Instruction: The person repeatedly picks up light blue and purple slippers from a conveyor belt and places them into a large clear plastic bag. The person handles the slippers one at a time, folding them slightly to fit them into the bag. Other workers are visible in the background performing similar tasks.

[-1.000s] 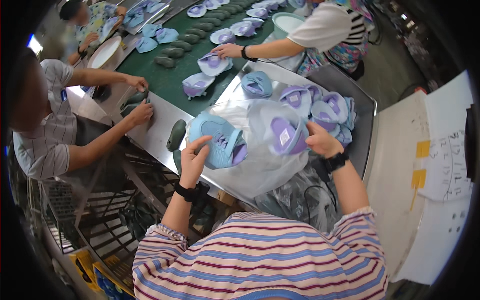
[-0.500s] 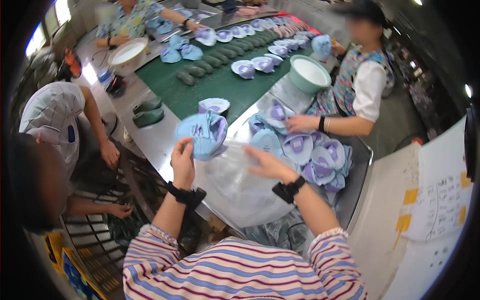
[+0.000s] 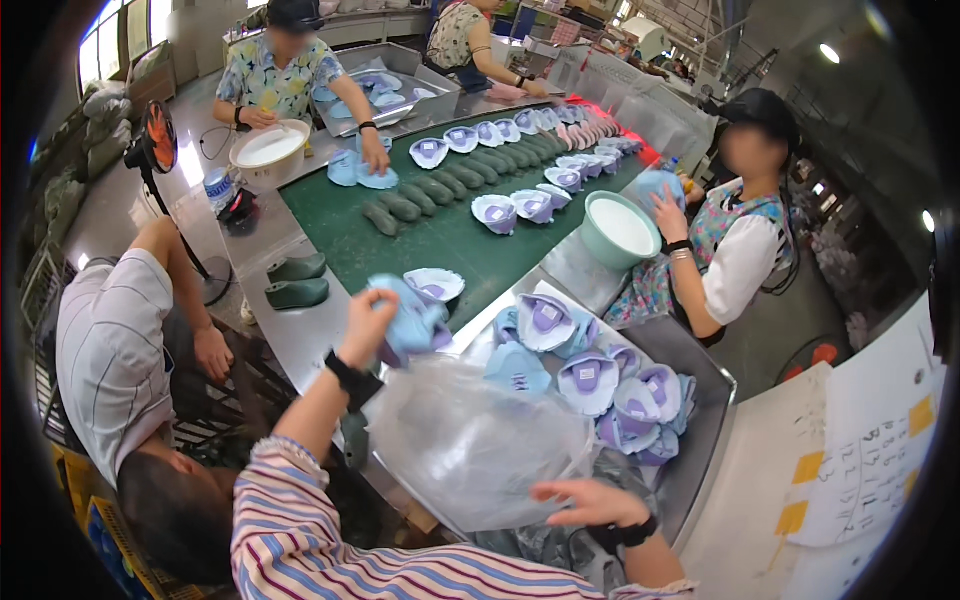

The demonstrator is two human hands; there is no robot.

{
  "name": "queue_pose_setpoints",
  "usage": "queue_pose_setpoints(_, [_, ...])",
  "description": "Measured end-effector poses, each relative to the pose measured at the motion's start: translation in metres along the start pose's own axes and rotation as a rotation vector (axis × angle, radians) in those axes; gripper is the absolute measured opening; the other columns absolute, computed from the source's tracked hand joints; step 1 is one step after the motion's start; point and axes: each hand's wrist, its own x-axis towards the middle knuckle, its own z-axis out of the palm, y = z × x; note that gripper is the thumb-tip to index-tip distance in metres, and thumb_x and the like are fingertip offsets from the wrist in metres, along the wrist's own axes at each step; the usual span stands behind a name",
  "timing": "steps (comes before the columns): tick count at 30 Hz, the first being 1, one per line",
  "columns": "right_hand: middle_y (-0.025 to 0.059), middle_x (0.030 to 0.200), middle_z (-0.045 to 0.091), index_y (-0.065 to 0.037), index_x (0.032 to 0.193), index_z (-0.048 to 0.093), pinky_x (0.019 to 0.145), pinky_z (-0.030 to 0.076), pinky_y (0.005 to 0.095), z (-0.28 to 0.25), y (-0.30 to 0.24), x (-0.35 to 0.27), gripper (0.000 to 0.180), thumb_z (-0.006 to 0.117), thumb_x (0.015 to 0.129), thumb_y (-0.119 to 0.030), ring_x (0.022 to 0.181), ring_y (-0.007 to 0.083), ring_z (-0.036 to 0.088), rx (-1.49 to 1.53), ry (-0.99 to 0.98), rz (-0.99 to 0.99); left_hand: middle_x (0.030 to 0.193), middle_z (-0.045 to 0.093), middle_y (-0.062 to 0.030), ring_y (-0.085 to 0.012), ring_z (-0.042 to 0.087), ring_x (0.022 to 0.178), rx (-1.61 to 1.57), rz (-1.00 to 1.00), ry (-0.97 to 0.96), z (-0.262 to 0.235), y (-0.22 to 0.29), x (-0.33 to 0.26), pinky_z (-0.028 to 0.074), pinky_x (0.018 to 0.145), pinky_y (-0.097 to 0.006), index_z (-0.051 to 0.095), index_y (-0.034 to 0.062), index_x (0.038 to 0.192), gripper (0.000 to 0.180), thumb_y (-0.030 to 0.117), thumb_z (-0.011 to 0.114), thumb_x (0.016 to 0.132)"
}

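My left hand (image 3: pixel 366 328) is closed on a light blue shoe upper with a purple lining (image 3: pixel 412 320), held above the near end of the table. Motion blurs the upper a little. Just behind it, another upper (image 3: pixel 436 284) lies with its pale inside facing up. My right hand (image 3: pixel 592 504) is empty with its fingers stretched out, low over a clear plastic bag (image 3: pixel 480 440). A heap of blue and purple uppers (image 3: pixel 588 382) fills the metal tray to the right of the bag.
A green conveyor belt (image 3: pixel 350 262) carries rows of uppers and dark green shoe lasts (image 3: pixel 440 193). Two lasts (image 3: pixel 297 293) stand at its left. A mint basin (image 3: pixel 588 228) sits at the right. Co-workers flank the table; one person (image 3: pixel 120 350) bends over close at my left.
My view has tilted up. My left hand still grips the upper, now turned and blurred. My right hand has drawn back toward me. The right co-worker's hand has left the heap.
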Motion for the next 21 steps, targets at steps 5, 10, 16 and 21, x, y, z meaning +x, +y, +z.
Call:
queue_pose_setpoints(5, [0.0102,0.120,0.053,-0.003,0.129,0.039,0.089,0.041,0.0314,0.022,0.019,-0.004,0.052,0.058,0.085,-0.023,0.108,0.0186,0.051,0.286,0.083,-0.004,0.107,0.056,-0.0166,-0.0208,0.056,0.090,0.051,0.275,0.331,-0.057,0.003,0.144,0.044,0.078,-0.028,0.049,-0.0019,0.114,0.037,0.006,0.053,0.079])
queue_pose_setpoints(10, [0.0106,0.115,0.056,-0.003,0.129,0.040,0.085,0.043,0.0301,0.018,0.018,-0.007,0.050,0.057,0.085,-0.019,0.103,0.0171,0.053,0.477,0.299,0.041,0.100,0.053,-0.0183,-0.0336,0.050,0.095,0.459,0.606,0.187,-0.012,0.030,0.115,0.040,0.087,-0.039,0.052,0.0007,0.105,0.037,0.004,0.057,0.069])
queue_pose_setpoints(16, [0.0151,0.105,0.060,-0.005,0.136,0.025,0.077,0.047,0.0337,0.042,0.036,0.017,0.073,0.062,0.081,-0.034,0.090,0.0233,0.060,0.089,0.438,0.038,0.110,0.051,-0.0189,-0.0362,0.045,0.104,0.325,0.670,-0.373,0.108,-0.063,-0.043,0.036,0.090,-0.041,0.048,0.0049,0.115,0.060,0.022,0.072,0.062])
queue_pose_setpoints(21, [0.0065,0.088,0.062,0.002,0.126,0.028,0.061,0.048,0.0329,0.021,-0.117,-0.027,0.067,0.064,0.076,-0.024,0.067,0.0236,0.059,-0.251,1.547,-0.824,0.131,0.037,-0.0170,-0.0288,0.035,0.122,0.074,0.368,-0.247,0.065,0.047,-0.095,0.029,0.098,-0.039,0.029,0.0006,0.132,0.073,0.013,0.068,0.072])
